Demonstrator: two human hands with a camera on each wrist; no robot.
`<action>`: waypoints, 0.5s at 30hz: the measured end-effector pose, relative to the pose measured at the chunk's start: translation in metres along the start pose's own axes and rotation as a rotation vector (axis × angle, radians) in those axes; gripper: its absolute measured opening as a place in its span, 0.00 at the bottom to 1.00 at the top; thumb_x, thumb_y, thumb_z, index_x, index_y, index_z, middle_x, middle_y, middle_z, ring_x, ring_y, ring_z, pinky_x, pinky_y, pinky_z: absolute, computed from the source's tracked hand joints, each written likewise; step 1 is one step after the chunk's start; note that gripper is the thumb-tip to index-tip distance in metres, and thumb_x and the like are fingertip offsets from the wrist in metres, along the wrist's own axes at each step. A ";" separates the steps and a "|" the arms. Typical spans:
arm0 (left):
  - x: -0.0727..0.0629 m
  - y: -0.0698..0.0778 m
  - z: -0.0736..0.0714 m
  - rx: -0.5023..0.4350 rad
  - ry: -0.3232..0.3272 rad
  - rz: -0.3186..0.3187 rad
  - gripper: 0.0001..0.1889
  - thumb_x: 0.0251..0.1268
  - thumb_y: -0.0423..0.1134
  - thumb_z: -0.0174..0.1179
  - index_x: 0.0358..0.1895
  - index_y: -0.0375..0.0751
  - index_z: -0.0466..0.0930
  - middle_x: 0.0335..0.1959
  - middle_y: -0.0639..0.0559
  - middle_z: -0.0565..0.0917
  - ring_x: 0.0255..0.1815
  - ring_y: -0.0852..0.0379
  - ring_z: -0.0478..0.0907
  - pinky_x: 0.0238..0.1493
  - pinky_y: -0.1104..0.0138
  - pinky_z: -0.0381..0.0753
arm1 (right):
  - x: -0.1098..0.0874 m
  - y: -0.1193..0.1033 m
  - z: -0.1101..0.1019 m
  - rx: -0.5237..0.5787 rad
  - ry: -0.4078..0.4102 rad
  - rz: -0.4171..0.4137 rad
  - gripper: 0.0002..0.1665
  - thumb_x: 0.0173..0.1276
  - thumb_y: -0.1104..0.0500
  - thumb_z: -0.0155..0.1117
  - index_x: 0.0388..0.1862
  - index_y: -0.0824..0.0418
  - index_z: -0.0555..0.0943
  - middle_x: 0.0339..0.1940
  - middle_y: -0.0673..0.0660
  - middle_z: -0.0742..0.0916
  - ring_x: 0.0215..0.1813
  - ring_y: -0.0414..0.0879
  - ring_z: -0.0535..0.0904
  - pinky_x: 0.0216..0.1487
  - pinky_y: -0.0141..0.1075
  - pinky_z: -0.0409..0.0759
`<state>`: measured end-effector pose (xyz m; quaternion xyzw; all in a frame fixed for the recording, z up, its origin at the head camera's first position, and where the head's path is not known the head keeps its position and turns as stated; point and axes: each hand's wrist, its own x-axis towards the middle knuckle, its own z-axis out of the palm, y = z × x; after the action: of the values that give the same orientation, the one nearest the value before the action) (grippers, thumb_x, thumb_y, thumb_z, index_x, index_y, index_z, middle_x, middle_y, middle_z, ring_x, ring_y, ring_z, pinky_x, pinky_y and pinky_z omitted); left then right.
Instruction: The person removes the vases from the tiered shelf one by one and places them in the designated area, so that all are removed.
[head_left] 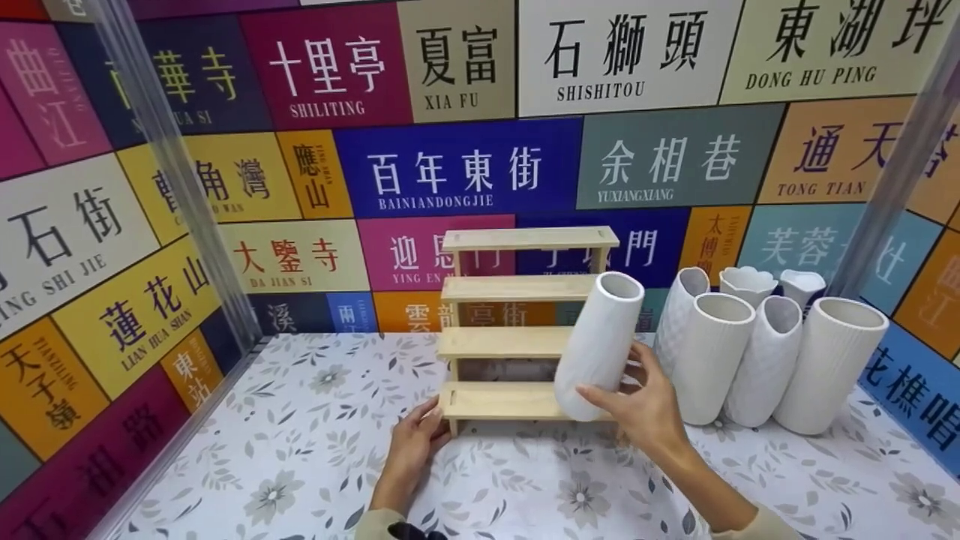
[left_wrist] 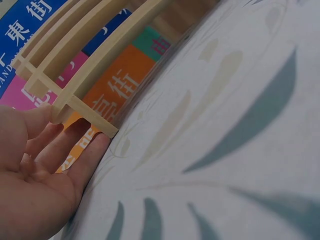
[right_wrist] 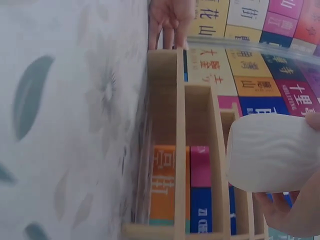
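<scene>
A tall white vase [head_left: 600,345] tilts in front of the right side of a stepped wooden stand [head_left: 510,341]. My right hand [head_left: 645,405] grips it near its lower part, thumb in front and fingers behind. The right wrist view shows the vase's rippled lower body [right_wrist: 270,152] beside the stand's boards. My left hand [head_left: 412,442] holds the left end of the stand's lowest step. In the left wrist view, the thumb [left_wrist: 37,120] lies at the board's end and the other fingers reach toward the leg [left_wrist: 95,120].
Several white vases stand grouped at the right, among them a ribbed one [head_left: 832,367], a slant-mouthed one [head_left: 765,367] and one with a scalloped rim [head_left: 748,280]. A leaf-patterned cloth [head_left: 315,435] covers the table. Colourful sign panels [head_left: 457,169] line the wall behind.
</scene>
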<state>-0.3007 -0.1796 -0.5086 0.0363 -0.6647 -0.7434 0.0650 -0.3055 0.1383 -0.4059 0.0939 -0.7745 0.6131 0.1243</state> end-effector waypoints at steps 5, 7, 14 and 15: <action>0.000 -0.001 -0.003 0.004 0.011 -0.006 0.25 0.81 0.39 0.46 0.75 0.31 0.61 0.69 0.28 0.71 0.67 0.39 0.75 0.65 0.59 0.82 | -0.002 0.012 -0.015 -0.041 0.016 0.014 0.53 0.52 0.55 0.83 0.74 0.56 0.64 0.67 0.59 0.76 0.64 0.53 0.76 0.56 0.26 0.81; 0.001 0.000 -0.002 0.006 0.017 -0.018 0.25 0.81 0.40 0.47 0.75 0.32 0.62 0.69 0.29 0.72 0.67 0.40 0.76 0.65 0.60 0.82 | -0.003 0.017 -0.020 -0.043 0.022 0.026 0.54 0.53 0.55 0.83 0.74 0.57 0.63 0.67 0.59 0.75 0.65 0.54 0.76 0.54 0.22 0.80; 0.000 0.000 0.001 -0.002 0.010 -0.026 0.25 0.81 0.40 0.47 0.75 0.33 0.62 0.71 0.29 0.70 0.70 0.37 0.72 0.66 0.58 0.81 | -0.003 0.032 -0.046 -0.183 0.046 0.043 0.57 0.54 0.48 0.82 0.77 0.58 0.60 0.70 0.63 0.72 0.67 0.58 0.74 0.57 0.28 0.82; 0.000 0.000 0.002 -0.001 0.010 -0.027 0.26 0.81 0.40 0.47 0.75 0.33 0.62 0.72 0.29 0.69 0.70 0.37 0.72 0.66 0.58 0.81 | -0.003 0.034 -0.050 -0.195 0.048 0.044 0.58 0.54 0.48 0.81 0.77 0.58 0.59 0.70 0.64 0.72 0.67 0.59 0.74 0.58 0.30 0.83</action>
<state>-0.3011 -0.1777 -0.5087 0.0490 -0.6636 -0.7442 0.0585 -0.3086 0.1947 -0.4271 0.0497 -0.8292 0.5394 0.1381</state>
